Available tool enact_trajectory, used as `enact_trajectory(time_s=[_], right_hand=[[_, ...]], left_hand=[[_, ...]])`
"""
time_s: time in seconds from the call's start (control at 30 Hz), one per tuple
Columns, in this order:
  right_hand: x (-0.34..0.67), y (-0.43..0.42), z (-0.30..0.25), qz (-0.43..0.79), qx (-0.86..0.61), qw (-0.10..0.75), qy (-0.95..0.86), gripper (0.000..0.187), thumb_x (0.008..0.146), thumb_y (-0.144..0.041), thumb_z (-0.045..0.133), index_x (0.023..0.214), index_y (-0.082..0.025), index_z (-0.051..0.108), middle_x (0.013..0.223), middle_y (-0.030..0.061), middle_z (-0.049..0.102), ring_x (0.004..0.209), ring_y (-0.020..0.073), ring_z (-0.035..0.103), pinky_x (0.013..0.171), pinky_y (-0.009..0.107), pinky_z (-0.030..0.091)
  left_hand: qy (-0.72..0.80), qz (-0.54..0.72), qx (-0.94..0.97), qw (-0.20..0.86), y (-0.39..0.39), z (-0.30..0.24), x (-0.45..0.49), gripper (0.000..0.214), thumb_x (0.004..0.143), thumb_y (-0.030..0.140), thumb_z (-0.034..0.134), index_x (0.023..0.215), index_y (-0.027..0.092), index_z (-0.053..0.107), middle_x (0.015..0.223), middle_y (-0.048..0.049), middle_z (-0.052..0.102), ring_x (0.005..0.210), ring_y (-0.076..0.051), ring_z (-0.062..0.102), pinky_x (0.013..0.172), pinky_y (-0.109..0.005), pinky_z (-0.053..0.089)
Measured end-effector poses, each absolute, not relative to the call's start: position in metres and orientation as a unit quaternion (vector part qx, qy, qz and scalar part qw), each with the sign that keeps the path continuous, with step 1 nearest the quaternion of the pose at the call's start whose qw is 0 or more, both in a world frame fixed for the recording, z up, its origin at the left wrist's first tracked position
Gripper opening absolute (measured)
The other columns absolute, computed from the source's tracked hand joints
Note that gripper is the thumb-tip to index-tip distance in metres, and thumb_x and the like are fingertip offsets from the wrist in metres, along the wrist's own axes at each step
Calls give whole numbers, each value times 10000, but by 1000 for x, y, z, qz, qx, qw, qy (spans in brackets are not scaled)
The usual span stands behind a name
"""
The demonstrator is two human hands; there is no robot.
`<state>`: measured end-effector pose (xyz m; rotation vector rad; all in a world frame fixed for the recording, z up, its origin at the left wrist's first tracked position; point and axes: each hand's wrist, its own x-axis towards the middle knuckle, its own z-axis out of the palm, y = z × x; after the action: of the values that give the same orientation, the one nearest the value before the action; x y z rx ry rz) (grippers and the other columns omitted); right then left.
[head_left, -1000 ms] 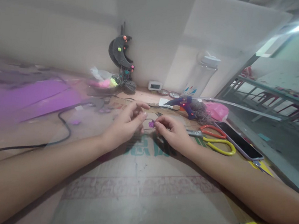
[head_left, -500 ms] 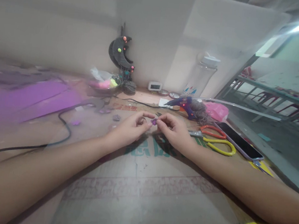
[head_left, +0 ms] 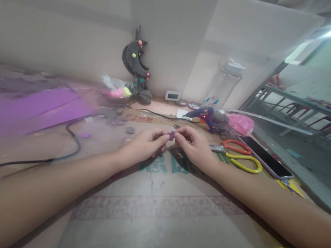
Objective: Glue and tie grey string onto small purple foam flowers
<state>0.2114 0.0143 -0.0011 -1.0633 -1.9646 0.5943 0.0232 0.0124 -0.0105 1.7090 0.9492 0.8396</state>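
Note:
Between my two hands, over the middle of the cardboard, is a small purple piece [head_left: 171, 135], too small to make out its exact kind. My left hand [head_left: 151, 142] pinches its left side between thumb and forefinger. From the other side, the thumb and fingertips of my right hand [head_left: 191, 142] grip it too. To the right of that hand lie scissors with one orange and one yellow handle [head_left: 246, 164]. A blue glue gun [head_left: 203, 116] with a lit red light rests behind my hands.
A phone [head_left: 266, 157] lies at the right. Behind stand a clear bottle [head_left: 223, 85], a small digital display [head_left: 172, 95] and a dark crescent ornament [head_left: 134, 58]. Purple sheets [head_left: 42, 106] cover the left side, where a black cord [head_left: 29, 161] runs across the table.
My left forefinger, stretched out before, has curled in and closed with the thumb on the purple piece. The right hand keeps its grip almost unmoved.

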Motion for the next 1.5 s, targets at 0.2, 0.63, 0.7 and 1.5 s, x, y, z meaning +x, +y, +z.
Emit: enact_trajectory(time_s=[0.2,0.63,0.7,1.5], right_hand=[[213,13,1,217,-421,397,-786,238,951,-339,472,811,-183,586,679,-17,575,620,111,512,587,233,387],[213,14,1,254,-427,407,-767,219,913,-355,521,803,-176,583,653,-20,580,594,111,511,557,233,381],[213,14,1,255,-427,409,-765,224,913,-361,522,800,-176,579,648,-20,577,586,111,505,550,235,379],[215,12,1,230,-410,392,-791,332,977,-375,414,780,-180,597,664,-8,567,631,120,520,612,247,401]], left_hand=[[386,334,706,490,13,-12,23,300,923,451,471,812,183,551,592,38,510,412,-63,403,405,-187,308],[405,348,698,477,10,-8,24,321,911,457,493,755,180,535,591,41,513,425,-64,431,415,-188,329],[409,349,692,482,10,-9,25,316,910,459,494,769,179,537,606,38,513,431,-64,432,416,-188,334],[396,346,732,433,8,-12,23,319,925,478,452,830,194,563,614,23,551,459,-95,471,424,-199,338]])
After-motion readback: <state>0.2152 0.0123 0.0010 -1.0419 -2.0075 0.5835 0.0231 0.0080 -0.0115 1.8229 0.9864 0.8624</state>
